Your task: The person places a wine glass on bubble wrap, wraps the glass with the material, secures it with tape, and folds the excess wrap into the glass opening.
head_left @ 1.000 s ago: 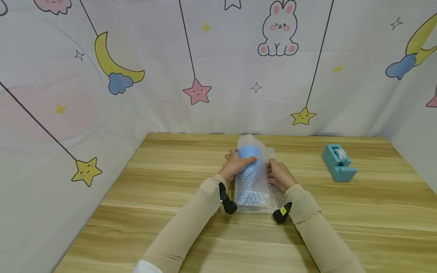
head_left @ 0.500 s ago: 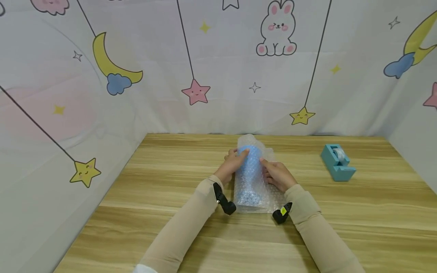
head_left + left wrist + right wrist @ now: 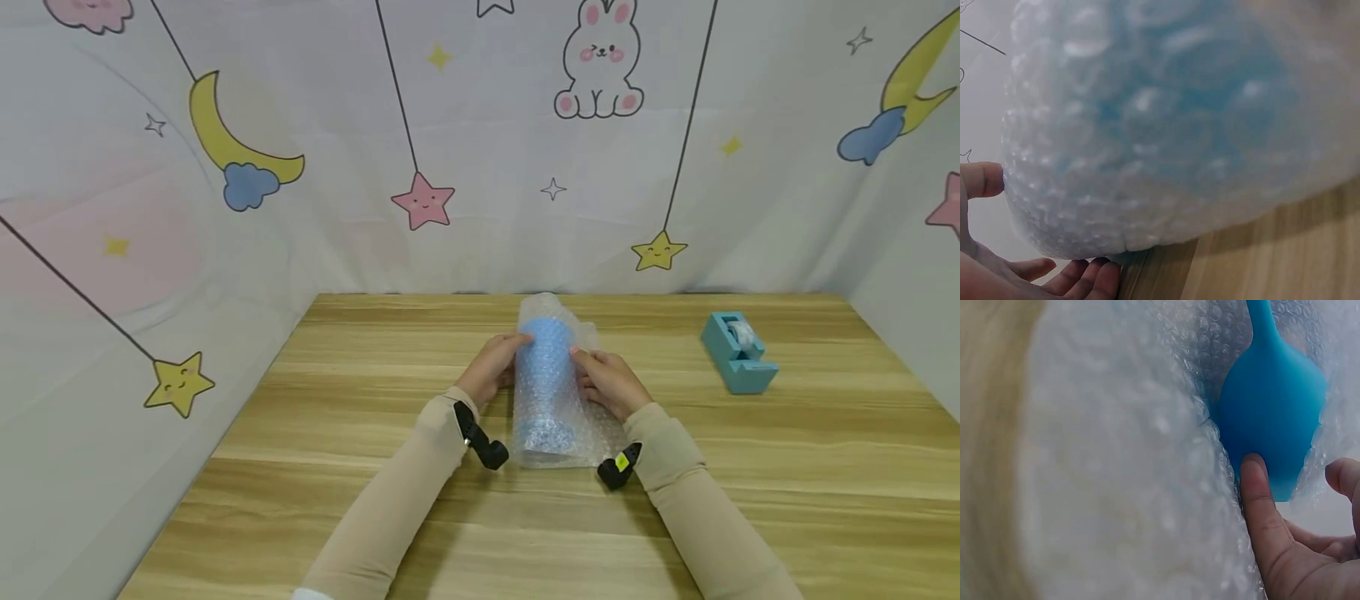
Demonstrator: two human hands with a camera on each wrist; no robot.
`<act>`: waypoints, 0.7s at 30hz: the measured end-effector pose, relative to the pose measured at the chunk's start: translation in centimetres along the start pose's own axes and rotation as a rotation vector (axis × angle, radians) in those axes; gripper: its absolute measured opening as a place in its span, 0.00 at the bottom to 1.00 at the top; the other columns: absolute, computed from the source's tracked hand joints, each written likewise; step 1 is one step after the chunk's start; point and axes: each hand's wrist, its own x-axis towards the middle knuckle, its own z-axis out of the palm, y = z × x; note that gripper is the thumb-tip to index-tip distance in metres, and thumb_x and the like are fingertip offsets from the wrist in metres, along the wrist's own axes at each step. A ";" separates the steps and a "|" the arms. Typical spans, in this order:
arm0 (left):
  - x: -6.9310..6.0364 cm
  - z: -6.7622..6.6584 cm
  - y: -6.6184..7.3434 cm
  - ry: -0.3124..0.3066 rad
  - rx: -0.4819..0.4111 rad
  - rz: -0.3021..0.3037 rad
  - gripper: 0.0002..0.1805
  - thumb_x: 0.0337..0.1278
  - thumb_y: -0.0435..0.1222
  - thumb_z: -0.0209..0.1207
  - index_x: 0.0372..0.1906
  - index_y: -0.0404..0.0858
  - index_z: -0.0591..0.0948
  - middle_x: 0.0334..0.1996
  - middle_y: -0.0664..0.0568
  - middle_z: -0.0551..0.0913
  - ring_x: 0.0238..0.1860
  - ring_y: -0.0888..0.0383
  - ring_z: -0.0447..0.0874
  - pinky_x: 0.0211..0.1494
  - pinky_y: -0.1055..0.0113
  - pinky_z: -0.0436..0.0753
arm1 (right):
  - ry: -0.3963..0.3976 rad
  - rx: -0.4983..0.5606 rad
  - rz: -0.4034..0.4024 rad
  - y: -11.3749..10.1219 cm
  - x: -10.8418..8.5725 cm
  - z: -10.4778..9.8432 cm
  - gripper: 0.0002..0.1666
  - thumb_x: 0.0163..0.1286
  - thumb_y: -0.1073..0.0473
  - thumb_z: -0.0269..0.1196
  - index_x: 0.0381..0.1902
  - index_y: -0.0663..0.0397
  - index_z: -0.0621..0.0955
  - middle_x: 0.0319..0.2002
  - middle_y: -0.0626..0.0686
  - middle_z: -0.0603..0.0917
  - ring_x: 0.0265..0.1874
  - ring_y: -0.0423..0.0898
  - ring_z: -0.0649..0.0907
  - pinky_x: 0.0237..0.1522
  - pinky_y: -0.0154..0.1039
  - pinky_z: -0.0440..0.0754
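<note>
Bracketing the bubble wrap (image 3: 553, 392) round that blue thing (image 3: 1272, 406), laid 12-to-6 on the table (image 3: 555, 542), the left hand (image 3: 489, 367) hugs ten o'clock, thumb over, fingers under, and the right hand (image 3: 612, 383) (pinching or not, can't tell) touches two, probably so nothing unrolls.

1. Words, numbers, brands: none readable in the head view or either wrist view.
2. Yellow label (image 3: 622, 462), between four and five o'clock in the head view, on the black camera (image 3: 614, 477) at the right wrist; any marking too small to read.
3. Backdrop cloth (image 3: 480, 117): pictorial signs only. Moon (image 3: 204, 112) at ten o'clock, pink star (image 3: 423, 202) at eleven, rabbit (image 3: 600, 79) at one.
</note>
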 end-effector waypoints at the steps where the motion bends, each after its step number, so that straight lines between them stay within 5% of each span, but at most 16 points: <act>1: 0.0 0.0 0.0 0.001 -0.002 -0.002 0.34 0.64 0.49 0.56 0.69 0.36 0.64 0.66 0.46 0.64 0.58 0.53 0.71 0.55 0.60 0.76 | 0.009 0.000 -0.006 0.0 -0.1 0.0 0.40 0.74 0.41 0.50 0.69 0.66 0.58 0.53 0.58 0.69 0.44 0.43 0.75 0.44 0.34 0.77; 10: -0.2 0.6 -0.1 -0.003 0.032 0.016 0.39 0.61 0.53 0.58 0.70 0.37 0.61 0.68 0.43 0.64 0.65 0.47 0.67 0.64 0.53 0.72 | 0.037 0.022 -0.050 0.0 -0.2 -0.2 0.26 0.76 0.48 0.49 0.58 0.66 0.66 0.42 0.54 0.73 0.34 0.41 0.79 0.38 0.34 0.81; 21: -0.2 0.7 -0.1 -0.017 0.048 0.001 0.44 0.59 0.54 0.60 0.72 0.38 0.56 0.68 0.40 0.63 0.65 0.45 0.69 0.64 0.51 0.73 | -0.011 0.021 -0.022 -0.1 -0.1 -0.7 0.24 0.77 0.49 0.49 0.57 0.63 0.69 0.43 0.55 0.75 0.34 0.41 0.80 0.40 0.35 0.82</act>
